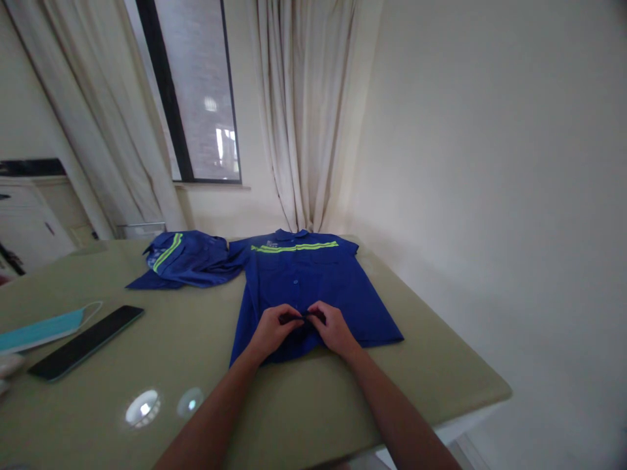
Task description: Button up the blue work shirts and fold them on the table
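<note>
No legible text anywhere.

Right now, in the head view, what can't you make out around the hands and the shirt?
- Shirt placket where both hands meet: covered by the left hand and right hand; button state unreadable.
- Chest patch on the shirt: too small and blurred to read.
- Second blue garment: bunched, so its shape is unclear.
- Face mask: cut off by the left frame edge.
- Whether the fingers pinch fabric: hidden.

Dim, soft daylight from window (196, 91); two glare spots on table (161, 405) left of the hands; bowed, blurred edges.
</note>
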The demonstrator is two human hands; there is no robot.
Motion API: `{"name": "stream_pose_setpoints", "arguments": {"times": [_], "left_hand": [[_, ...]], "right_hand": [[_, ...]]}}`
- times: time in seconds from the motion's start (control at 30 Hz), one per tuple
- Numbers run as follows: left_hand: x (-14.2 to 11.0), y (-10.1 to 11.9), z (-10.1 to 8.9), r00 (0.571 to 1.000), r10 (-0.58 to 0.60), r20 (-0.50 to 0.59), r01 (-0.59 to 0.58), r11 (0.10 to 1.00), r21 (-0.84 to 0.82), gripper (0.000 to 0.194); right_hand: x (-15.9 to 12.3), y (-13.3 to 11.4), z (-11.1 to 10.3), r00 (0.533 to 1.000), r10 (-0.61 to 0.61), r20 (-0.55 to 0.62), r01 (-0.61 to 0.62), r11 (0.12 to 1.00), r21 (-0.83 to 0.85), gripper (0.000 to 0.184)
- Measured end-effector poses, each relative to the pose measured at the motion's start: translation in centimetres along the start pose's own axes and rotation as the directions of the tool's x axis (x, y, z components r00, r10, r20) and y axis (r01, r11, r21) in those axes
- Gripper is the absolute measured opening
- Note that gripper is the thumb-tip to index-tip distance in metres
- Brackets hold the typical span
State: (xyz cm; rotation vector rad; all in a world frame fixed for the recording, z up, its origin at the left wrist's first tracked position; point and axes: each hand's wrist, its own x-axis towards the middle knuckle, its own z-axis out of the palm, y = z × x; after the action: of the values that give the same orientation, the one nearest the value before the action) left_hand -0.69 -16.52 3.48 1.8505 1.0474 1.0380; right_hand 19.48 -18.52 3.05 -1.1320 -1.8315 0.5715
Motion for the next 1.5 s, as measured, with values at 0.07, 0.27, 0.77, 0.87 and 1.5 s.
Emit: {"name": "stream_pose_setpoints", "arguments": {"times": [0.07,0.27,0.77,0.87,1.5], "left_hand": [[0.0,-0.2,0.2,1.0,0.001,-0.011,-0.001,1.0,-0.009,0.018],[0.0,-0.7,0.4,0.999,-0.039,0.02,0.04,0.998,-0.048,0.024],[-0.1,-0.9,0.4,0.989,-0.071,0.127,0.082,0.993,-0.089,0.023],[0.0,-0.9,0.4,0.986,-0.085,0.144,0.101,0.989,-0.11,0.023],[-0.2,-0.7,0.6,0.993,-0.103,0.051,0.107,0.991,-0.081,0.019]], "right_hand": [[-0.1,0.2,0.1,0.998,-0.041,0.037,0.041,0.999,-0.019,0.011],[-0.4,0.1,0.2,0.989,-0.12,0.088,0.129,0.987,-0.097,0.018],[-0.2,-0.3,-0.2,0.984,-0.151,0.099,0.151,0.988,0.005,0.021],[-0.1,-0.3,-0.2,0.992,-0.101,0.073,0.095,0.993,0.071,0.023],[-0.5,-1.0,-0.7,0.995,0.007,0.095,-0.017,0.994,0.108,0.019]]}}
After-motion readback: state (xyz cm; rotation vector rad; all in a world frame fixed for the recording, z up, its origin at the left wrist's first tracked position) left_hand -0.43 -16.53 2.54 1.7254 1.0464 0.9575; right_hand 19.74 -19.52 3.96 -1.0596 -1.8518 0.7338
